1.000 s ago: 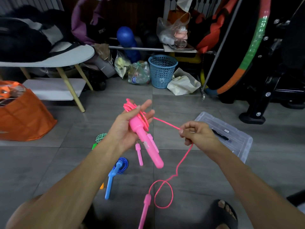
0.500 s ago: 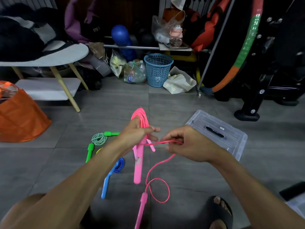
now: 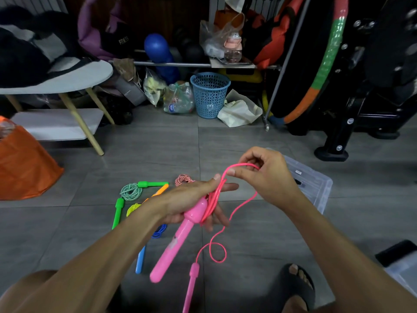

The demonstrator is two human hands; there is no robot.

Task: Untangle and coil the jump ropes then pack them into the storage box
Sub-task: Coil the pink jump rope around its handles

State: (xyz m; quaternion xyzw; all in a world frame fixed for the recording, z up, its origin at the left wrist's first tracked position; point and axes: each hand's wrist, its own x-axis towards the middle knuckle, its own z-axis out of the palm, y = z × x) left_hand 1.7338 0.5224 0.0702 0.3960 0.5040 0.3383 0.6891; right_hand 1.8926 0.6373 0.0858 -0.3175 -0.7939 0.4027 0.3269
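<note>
Above the grey tile floor [image 3: 144, 159], centre of view, both hands work the pink jump rope [image 3: 234, 211]. Left hand [image 3: 191, 204] has its fingers mostly straight, pointing fwd and right, w/ several turns of pink cord bunched across them and the thick pink handle [image 3: 173, 242] lying in the palm, slanting down-left toward the camera; thumb lies along the top, tip just beside the cord. Whether the lower fingers curl round the handle can't be told, they're under it. Right hand [image 3: 268, 177] is up and to the right, fingers curled, thumb and forefinger pinching a loop of the cord at its top. From there the cord drops in a loose curve, makes a small ring near the floor and ends at the 2nd pink handle [image 3: 191, 285], hanging low by the bottom edge.

On the floor left of the hands: green rope [image 3: 130, 193] coiled w/ green handles, a yellow/orange one [image 3: 158, 192] partly behind the left wrist, a blue one [image 3: 141, 258] under the forearm, and a small red-white coil [image 3: 184, 179] just past the left fingertips. Clear storage box [image 3: 316, 188] sits on the floor behind the right hand, mostly hidden by it
</note>
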